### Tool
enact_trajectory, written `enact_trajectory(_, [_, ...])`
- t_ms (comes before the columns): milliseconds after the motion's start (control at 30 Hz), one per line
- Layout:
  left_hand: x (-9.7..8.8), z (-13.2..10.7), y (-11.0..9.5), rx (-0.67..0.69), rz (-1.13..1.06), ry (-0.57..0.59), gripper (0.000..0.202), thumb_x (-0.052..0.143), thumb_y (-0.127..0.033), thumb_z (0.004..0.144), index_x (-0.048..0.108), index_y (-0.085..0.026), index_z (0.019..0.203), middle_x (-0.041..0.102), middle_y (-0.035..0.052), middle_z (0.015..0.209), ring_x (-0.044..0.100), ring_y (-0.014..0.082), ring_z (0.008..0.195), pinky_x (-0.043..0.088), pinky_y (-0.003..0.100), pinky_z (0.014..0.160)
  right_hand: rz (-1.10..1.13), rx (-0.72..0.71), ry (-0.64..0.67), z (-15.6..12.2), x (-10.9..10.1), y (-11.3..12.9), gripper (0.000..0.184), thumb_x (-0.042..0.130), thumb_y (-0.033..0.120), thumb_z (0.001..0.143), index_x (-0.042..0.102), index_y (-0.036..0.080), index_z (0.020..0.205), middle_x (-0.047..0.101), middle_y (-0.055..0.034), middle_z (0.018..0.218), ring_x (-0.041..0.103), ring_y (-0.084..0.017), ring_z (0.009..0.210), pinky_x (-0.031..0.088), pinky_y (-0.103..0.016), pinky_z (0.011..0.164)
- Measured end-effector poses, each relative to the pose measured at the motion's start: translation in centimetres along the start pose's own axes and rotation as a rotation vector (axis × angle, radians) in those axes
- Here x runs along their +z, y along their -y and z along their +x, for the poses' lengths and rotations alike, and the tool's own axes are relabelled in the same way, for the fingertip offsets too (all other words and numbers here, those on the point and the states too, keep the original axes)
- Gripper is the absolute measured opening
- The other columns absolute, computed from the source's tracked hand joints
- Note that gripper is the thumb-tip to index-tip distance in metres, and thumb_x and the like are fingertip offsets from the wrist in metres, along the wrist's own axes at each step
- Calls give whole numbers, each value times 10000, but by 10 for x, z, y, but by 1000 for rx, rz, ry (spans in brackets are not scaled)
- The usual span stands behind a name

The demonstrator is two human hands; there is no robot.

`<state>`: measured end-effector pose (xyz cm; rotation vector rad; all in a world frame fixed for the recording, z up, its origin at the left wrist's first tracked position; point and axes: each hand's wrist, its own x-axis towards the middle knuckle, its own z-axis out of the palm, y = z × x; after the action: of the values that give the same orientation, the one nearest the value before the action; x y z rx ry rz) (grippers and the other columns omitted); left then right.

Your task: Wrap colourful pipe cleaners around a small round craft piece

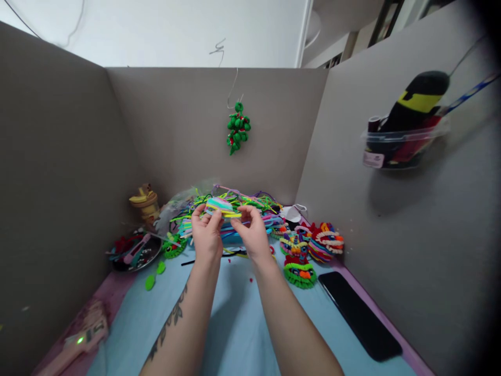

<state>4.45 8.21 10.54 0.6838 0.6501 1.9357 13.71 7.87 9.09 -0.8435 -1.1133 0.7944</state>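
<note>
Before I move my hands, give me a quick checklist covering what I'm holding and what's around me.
1. Left grip on the striped piece: ok, held between thumb and fingers.
2. Right grip at the yellow edge: ok, it appears pinched.
3. Blue cloth free of loose red bits: not ok, a few lie there.
4. Phone apart from both hands: ok, off to the right.
5. Pink device hot: cannot tell; its green light is lit.
</note>
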Motion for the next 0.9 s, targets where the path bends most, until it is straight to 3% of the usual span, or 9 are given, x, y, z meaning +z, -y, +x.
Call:
enact_trajectory(67, [1, -2, 2, 29, 20, 19, 596, 820, -230, 539, 463, -212, 1016, 560, -69, 683, 592, 81, 616, 465, 201, 626, 32, -18, 83, -4, 3, 7, 302, 689, 265, 671, 628, 209, 961, 639, -6, 858, 565, -153, 742, 450, -272, 688])
enact_trajectory(133, [0, -4, 4, 67, 60, 52, 594, 814, -233, 558, 461, -211, 1036, 546, -80, 647, 581, 76, 594, 456, 198, 630, 43, -41, 111, -8, 5, 14, 153, 652, 297, 724, 654, 197, 840, 655, -6, 788, 576, -155, 709, 452, -278, 679])
enact_trajectory(233, [-2, -2, 6, 87, 87, 58, 580, 808, -234, 577, 464, -216, 1045, 546, -85, 634, 569, 65, 578, 438, 188, 628, 81, -82, -1, -11, 5, 22, 127, 645, 319, 747, 667, 195, 737, 656, -5, 724, 582, -161, 697, 456, -293, 681])
enact_trajectory(300, [-4, 2, 5, 23, 40, 30, 568, 817, -241, 560, 468, -224, 1007, 572, -76, 678, 582, 65, 607, 438, 189, 639, 178, -95, -77, -11, 2, 25, 129, 663, 332, 738, 669, 204, 749, 650, -5, 720, 593, -166, 693, 473, -311, 691])
enact_trajectory(400, [-6, 8, -1, -81, -63, 31, 548, 830, -228, 534, 482, -235, 957, 615, -57, 780, 610, 74, 683, 458, 211, 694, 299, -82, -53, -8, -4, 26, 139, 665, 327, 738, 663, 219, 826, 657, -16, 767, 615, -173, 711, 493, -332, 713])
enact_trajectory(500, [-5, 9, -6, -116, -143, 51, 523, 828, -191, 540, 503, -237, 947, 637, -43, 840, 621, 79, 725, 471, 229, 739, 338, -52, -21, -4, -4, 19, 268, 666, 248, 719, 626, 239, 983, 660, -14, 833, 612, -165, 783, 480, -302, 725])
enact_trajectory(633, [-4, 4, -8, -140, -150, 87, 515, 817, -172, 557, 501, -246, 957, 637, -51, 843, 621, 77, 705, 477, 222, 709, 238, 18, -85, -1, 4, 6, 141, 653, 289, 724, 638, 185, 818, 627, 2, 768, 561, -135, 721, 441, -268, 685])
enact_trajectory(900, [3, -7, -6, -111, -83, 213, 531, 773, -196, 617, 489, -280, 1057, 630, -18, 930, 640, 116, 782, 508, 252, 713, 311, 124, -152, -6, 14, 7, 237, 705, 360, 649, 600, 166, 737, 589, 24, 700, 525, -119, 660, 425, -253, 645])
